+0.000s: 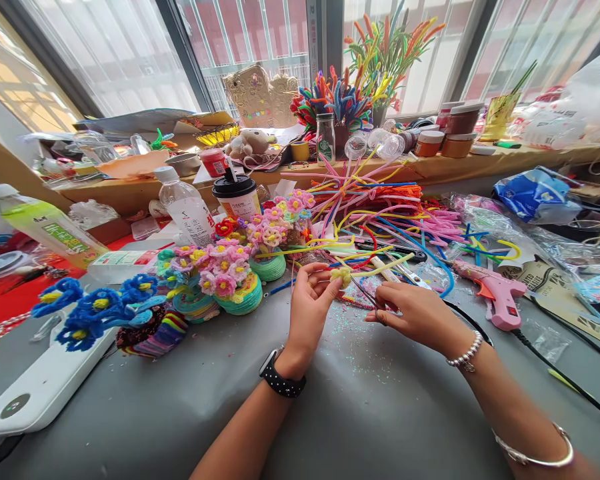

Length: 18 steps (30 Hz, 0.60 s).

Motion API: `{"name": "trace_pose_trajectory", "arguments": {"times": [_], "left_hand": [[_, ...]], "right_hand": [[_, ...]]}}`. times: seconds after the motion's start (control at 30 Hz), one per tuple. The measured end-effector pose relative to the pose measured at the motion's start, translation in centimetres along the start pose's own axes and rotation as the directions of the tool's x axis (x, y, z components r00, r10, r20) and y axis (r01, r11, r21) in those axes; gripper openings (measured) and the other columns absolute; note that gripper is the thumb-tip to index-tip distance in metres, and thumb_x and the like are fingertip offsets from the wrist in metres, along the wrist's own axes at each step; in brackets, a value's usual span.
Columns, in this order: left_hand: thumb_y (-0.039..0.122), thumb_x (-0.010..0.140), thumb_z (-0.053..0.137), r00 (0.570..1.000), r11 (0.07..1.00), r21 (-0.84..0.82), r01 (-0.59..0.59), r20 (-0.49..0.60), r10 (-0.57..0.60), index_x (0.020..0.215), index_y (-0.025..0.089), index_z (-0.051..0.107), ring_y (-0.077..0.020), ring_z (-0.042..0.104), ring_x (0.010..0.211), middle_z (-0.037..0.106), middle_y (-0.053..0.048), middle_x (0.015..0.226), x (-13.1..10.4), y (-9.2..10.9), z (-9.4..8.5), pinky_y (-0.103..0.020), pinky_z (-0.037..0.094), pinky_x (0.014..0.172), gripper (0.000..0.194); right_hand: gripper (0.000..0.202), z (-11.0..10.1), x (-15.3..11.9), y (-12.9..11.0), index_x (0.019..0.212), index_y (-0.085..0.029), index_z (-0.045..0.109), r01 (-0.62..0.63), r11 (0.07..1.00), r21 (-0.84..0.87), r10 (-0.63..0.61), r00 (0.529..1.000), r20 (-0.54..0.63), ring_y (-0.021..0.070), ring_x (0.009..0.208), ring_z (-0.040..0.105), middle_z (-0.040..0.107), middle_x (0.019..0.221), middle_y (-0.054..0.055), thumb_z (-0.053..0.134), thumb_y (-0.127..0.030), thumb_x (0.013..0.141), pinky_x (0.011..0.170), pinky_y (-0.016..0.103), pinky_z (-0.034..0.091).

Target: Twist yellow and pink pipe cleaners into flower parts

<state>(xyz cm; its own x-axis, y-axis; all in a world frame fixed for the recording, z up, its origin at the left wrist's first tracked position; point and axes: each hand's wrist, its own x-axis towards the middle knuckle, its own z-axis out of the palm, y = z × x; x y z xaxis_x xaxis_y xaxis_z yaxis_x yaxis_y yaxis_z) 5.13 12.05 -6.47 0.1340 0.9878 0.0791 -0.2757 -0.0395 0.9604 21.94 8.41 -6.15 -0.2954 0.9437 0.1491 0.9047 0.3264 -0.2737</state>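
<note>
Between thumb and fingers, my left hand (316,297) pinches a small pale yellow pipe-cleaner flower (341,275). My right hand (409,308) has its fingers in the handles of small scissors (364,291), whose blades point at the flower. A pale yellow pipe cleaner (386,265) stretches right from beside the flower, just above the scissors. Whether the blades touch it I cannot tell. Left of my hands stand little pots of pink pipe-cleaner flowers (225,270), and farther left is a pot with blue pipe-cleaner flowers (100,305).
A heap of loose pipe cleaners (380,200) lies behind my hands. At the right rests a pink glue gun (500,293) with its black cord. Bottles, including a clear one (186,210), and a lidded cup (236,197) stand at the back left. A white device (40,380) lies front left.
</note>
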Motion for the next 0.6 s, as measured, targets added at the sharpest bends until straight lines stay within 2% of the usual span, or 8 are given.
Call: {"name": "trace_pose_trajectory", "arguments": {"times": [0.37, 0.6], "left_hand": [[0.023, 0.066, 0.062, 1.000, 1.000, 0.006, -0.013, 0.004, 0.013, 0.091, 0.017, 0.043, -0.0131, 0.058, 0.076, 0.059, -0.002, 0.082, 0.00, -0.10, -0.10, -0.025, 0.048, 0.065, 0.032], [0.023, 0.067, 0.061, 0.999, 0.999, 0.027, -0.034, -0.007, 0.034, 0.093, 0.018, 0.042, -0.0122, 0.057, 0.076, 0.056, -0.002, 0.083, 0.11, -0.29, -0.17, -0.024, 0.047, 0.064, 0.032]], "right_hand": [[0.033, 0.00, 0.15, -0.05, 0.064, -0.020, 0.047, -0.001, 1.000, -0.029, 0.002, 1.000, 0.020, 0.0136, 0.061, 0.051, 0.056, 0.067, 0.001, 0.040, -0.047, 0.079, 0.050, 0.023, 0.031], [0.033, -0.03, 0.11, 0.02, 0.063, -0.020, 0.046, -0.020, 0.999, -0.048, 0.017, 0.999, -0.047, 0.0137, 0.062, 0.052, 0.056, 0.067, 0.000, 0.037, -0.045, 0.082, 0.052, 0.023, 0.030]]}}
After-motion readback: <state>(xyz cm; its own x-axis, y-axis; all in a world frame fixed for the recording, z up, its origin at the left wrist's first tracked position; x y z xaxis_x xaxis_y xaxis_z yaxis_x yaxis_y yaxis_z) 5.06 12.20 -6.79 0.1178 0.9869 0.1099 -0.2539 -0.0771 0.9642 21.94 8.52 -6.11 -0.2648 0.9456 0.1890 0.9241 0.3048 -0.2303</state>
